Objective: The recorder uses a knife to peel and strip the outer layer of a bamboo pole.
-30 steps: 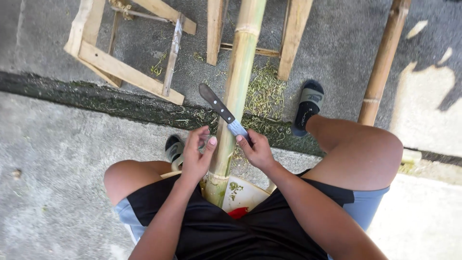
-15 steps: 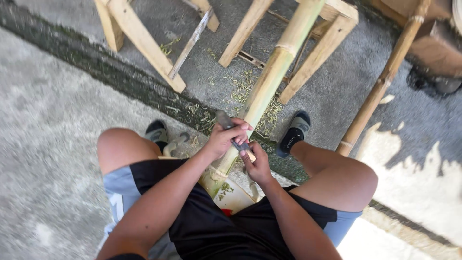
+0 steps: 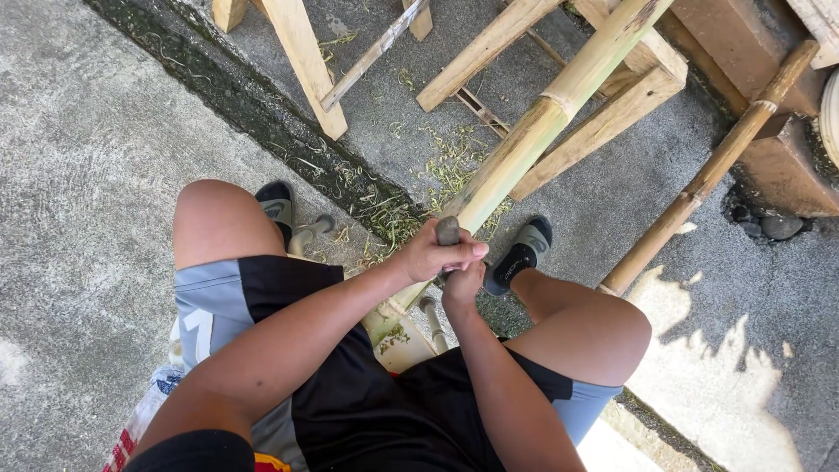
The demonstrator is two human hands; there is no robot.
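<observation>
A seated person braces a green bamboo pole (image 3: 533,131) between the knees, its far end propped on a wooden trestle (image 3: 612,118), so both hands can work it: the left hand (image 3: 434,253) closed over a knife (image 3: 447,231), the right hand (image 3: 461,285) gripping just beneath. A second earlier the blade lay exposed across the pole; now the fists hide it.

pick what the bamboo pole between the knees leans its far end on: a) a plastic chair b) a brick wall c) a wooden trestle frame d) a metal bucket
c: the green-yellow bamboo pole runs up from between the knees, where the left hand and right hand grip a tool against it, and its far end rests on the wooden trestle frame.
</observation>
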